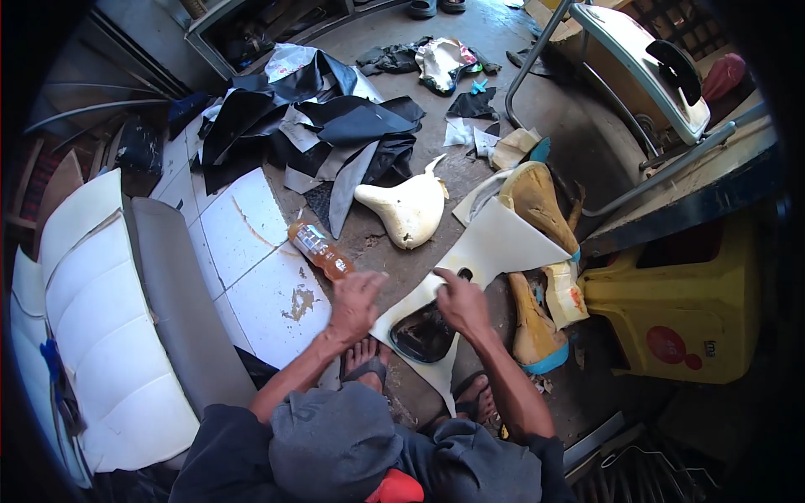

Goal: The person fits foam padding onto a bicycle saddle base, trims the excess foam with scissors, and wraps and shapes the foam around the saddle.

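Observation:
A piece of white sheet material point(495, 243) lies across the floor in front of me, between my feet and some saddle pieces. On it sits a black bicycle saddle shell point(423, 335). My right hand point(463, 302) is over the sheet beside the shell, its index finger stretched out towards the sheet and nothing visible in it. My left hand point(356, 303) hovers at the sheet's left edge, close to a plastic bottle point(322, 251) of brown liquid lying on its side. Its fingers are bent and blurred, so any held item is hidden. A pale padded bicycle saddle point(407, 211) lies further ahead.
Black and grey material scraps point(327, 126) are heaped ahead on the left. White padded panels point(105, 327) and white tiles point(243, 226) lie left. Foam saddles point(537, 323), a yellow plastic stool point(671, 310) and a metal-framed chair point(641, 67) are on the right.

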`<action>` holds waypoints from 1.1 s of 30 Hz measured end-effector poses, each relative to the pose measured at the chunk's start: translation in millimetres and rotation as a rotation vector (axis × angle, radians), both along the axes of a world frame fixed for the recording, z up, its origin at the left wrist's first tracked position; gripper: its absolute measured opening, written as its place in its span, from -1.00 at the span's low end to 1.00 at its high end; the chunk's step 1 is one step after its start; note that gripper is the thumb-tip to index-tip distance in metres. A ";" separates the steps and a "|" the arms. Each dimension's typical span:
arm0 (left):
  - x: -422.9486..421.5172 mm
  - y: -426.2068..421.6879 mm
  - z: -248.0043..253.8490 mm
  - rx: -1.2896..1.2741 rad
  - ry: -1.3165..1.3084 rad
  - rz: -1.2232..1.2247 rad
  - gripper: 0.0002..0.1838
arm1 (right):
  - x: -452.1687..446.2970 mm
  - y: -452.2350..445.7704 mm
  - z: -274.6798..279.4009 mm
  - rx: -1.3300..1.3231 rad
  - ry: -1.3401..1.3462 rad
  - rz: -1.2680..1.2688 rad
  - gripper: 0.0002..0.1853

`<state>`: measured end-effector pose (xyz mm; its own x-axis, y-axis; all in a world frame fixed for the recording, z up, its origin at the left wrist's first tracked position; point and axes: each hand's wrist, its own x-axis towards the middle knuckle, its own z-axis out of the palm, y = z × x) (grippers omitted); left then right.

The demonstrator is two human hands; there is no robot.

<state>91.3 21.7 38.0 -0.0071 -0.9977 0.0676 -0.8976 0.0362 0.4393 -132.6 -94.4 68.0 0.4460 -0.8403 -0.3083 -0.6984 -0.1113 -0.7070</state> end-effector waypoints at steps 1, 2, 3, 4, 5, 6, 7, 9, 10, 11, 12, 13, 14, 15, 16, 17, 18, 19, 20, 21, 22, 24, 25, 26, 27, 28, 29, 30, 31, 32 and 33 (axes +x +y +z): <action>19.0 -1.2 1.9 0.053 -0.115 0.084 -0.37 | 22.4 1.1 -6.9 0.059 -0.060 0.061 -0.59; 36.3 -1.8 3.1 0.103 -0.230 0.172 -0.34 | 45.0 3.4 -20.9 0.115 -0.120 0.125 -0.57; 53.0 1.3 -1.7 0.101 -0.231 0.176 -0.34 | 65.6 7.8 -39.1 0.089 -0.070 0.207 -0.56; 68.6 1.3 -7.9 0.134 -0.242 0.191 -0.33 | 83.4 7.9 -42.1 0.058 -0.018 0.289 -0.55; 79.8 1.8 -16.2 0.169 -0.252 0.209 -0.31 | 94.0 7.4 -44.9 0.051 -0.018 0.298 -0.55; 83.9 1.4 -16.0 0.171 -0.253 0.216 -0.31 | 104.6 7.6 -37.9 0.325 0.032 0.262 -0.54; 86.9 2.2 -16.3 0.167 -0.233 0.203 -0.31 | 113.5 9.7 -33.2 0.603 0.083 0.221 -0.53; 88.6 3.9 -18.1 0.203 -0.216 0.198 -0.29 | 121.5 16.6 -63.7 0.499 0.091 0.287 -0.51; 89.4 3.2 -19.1 0.202 -0.215 0.202 -0.29 | 123.4 18.6 -69.4 0.387 0.101 0.342 -0.49; 89.1 3.9 -20.0 0.204 -0.218 0.201 -0.28 | 122.4 23.8 -74.7 0.451 0.086 0.285 -0.51; 88.7 4.3 -21.0 0.204 -0.219 0.198 -0.27 | 122.0 28.1 -79.4 0.452 0.092 0.284 -0.51; 88.1 4.0 -21.7 0.208 -0.213 0.204 -0.23 | 121.6 30.5 -84.1 0.465 0.097 0.316 -0.53; 87.8 3.4 -22.3 0.207 -0.206 0.202 -0.23 | 120.0 31.6 -88.7 0.479 0.105 0.347 -0.54; 87.3 1.6 -22.6 0.210 -0.192 0.209 -0.21 | 118.5 29.1 -81.8 0.477 0.112 0.344 -0.54; 86.7 0.7 -23.0 0.214 -0.178 0.218 -0.20 | 115.1 27.8 -74.8 0.496 0.081 0.442 -0.56; 86.2 -0.3 -23.6 0.213 -0.172 0.220 -0.20 | 111.2 26.7 -67.7 0.516 0.049 0.541 -0.58; 85.6 -2.3 -22.2 0.202 -0.161 0.232 -0.20 | 107.6 23.3 -54.0 0.515 0.054 0.544 -0.58; 84.7 -1.7 -21.7 0.195 -0.149 0.242 -0.19 | 102.0 19.7 -35.7 0.506 0.039 0.558 -0.56; 84.7 -0.9 -22.7 0.198 -0.142 0.242 -0.19 | 94.8 14.9 -16.9 0.496 0.023 0.570 -0.54; 84.9 -2.0 -24.6 0.198 -0.148 0.255 -0.18 | 84.3 7.8 1.6 0.570 -0.088 0.441 -0.54; 82.4 -0.8 -26.5 0.202 -0.148 0.268 -0.17 | 69.6 1.4 18.8 0.644 -0.193 0.308 -0.55; 77.1 0.5 -27.0 0.204 -0.112 0.280 -0.18 | 38.8 -17.1 43.5 0.589 -0.396 0.062 -0.57; 72.6 2.7 -27.7 0.161 -0.144 0.304 -0.20 | 23.9 -27.4 52.9 0.532 -0.421 -0.048 -0.58; 67.2 4.5 -27.9 0.116 -0.177 0.327 -0.21 | 9.2 -37.8 58.6 0.471 -0.446 -0.159 -0.60; 57.8 4.6 -23.6 0.083 -0.194 0.368 -0.27 | -6.3 -49.7 44.8 0.350 -0.406 -0.158 -0.59; 44.9 5.8 -17.4 0.081 -0.188 0.361 -0.27 | -20.2 -59.1 23.4 0.231 -0.365 -0.161 -0.59; 30.3 6.5 -10.6 0.053 -0.105 0.316 -0.31 | -28.6 -66.0 10.3 0.180 -0.199 -0.149 -0.60; 15.9 6.7 -7.1 0.025 -0.026 0.266 -0.34 | -36.6 -71.2 -10.0 0.175 -0.200 -0.162 -0.60; -0.2 9.1 -7.4 0.014 -0.010 0.122 -0.37 | -44.3 -75.9 -32.8 0.032 -0.046 -0.057 -0.61; -17.1 12.3 -8.0 0.005 0.006 -0.018 -0.39 | -50.0 -78.9 -45.6 -0.106 0.112 0.050 -0.63; -34.0 13.5 -7.6 0.006 0.005 -0.026 -0.39 | -51.1 -79.4 -49.0 -0.103 0.208 0.060 -0.64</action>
